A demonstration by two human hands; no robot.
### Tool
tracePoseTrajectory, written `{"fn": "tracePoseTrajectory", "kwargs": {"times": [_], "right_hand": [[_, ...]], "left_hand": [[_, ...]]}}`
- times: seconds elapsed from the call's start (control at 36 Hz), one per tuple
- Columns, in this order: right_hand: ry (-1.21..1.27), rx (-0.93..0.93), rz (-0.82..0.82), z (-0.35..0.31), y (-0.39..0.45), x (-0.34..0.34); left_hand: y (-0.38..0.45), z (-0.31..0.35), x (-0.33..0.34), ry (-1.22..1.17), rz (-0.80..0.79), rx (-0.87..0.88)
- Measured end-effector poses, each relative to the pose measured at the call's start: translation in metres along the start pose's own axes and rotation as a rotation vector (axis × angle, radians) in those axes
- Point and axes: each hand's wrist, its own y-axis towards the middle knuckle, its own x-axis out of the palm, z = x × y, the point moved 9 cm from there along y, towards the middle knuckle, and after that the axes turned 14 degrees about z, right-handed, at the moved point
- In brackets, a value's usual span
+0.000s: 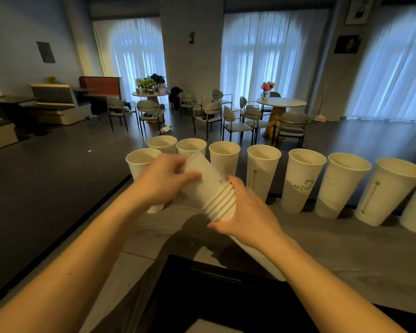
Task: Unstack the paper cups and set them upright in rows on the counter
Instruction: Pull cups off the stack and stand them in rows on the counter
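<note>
There was one view only, taken from the person's head, looking forward and down over the counter (pixel 346 248). It sat close above the left hand (pixel 162 180) and the right hand (pixel 246 213), both forearms running in from 6 o'clock. The row of cups (pixel 303 181) stood just beyond, stretching toward 3 o'clock. The wide lens bent the edges, and at 12 o'clock the room's chairs (pixel 235 121) and curtains (pixel 269 54) lay well off.

The room is dim, lit mostly by cool bluish daylight through the sheer curtains (pixel 269 58) at the back, with warmer light on the forearms, a soft dark shadow on the counter (pixel 346 248), slight blur overall, and wide-angle bending toward the edges.
</note>
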Motion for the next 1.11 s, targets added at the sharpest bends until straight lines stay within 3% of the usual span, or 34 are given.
{"fn": "tracePoseTrajectory", "kwargs": {"times": [0.11, 0.36, 0.61, 0.78, 0.83, 0.92, 0.97, 1.11], "right_hand": [[-0.114, 0.095, -0.023, 0.021, -0.002, -0.008], [-0.092, 0.128, -0.023, 0.027, -0.007, -0.015], [-0.04, 0.118, -0.005, 0.029, -0.006, -0.023], [-0.024, 0.126, -0.004, 0.032, -0.006, -0.029], [0.01, 0.132, 0.009, 0.031, -0.007, -0.033], [0.043, 0.131, 0.008, 0.029, -0.009, -0.037], [0.06, 0.125, 0.005, 0.03, -0.01, -0.038], [0.029, 0.107, 0.007, 0.032, -0.016, -0.041]], "left_hand": [[0.019, 0.01, -0.036, 0.248, 0.223, 0.136], [0.039, -0.03, 0.026, 0.715, 0.014, 0.231], [0.05, -0.034, 0.029, 0.658, 0.048, 0.203], [0.035, 0.019, 0.008, 0.33, 0.31, 0.285], [0.023, 0.035, 0.026, 0.182, 0.141, 0.221], [-0.003, 0.046, 0.068, -0.038, -0.357, 0.084], [-0.018, 0.053, 0.081, -0.159, -0.542, 0.059], [-0.018, 0.049, 0.088, -0.138, -0.466, 0.008]]}}
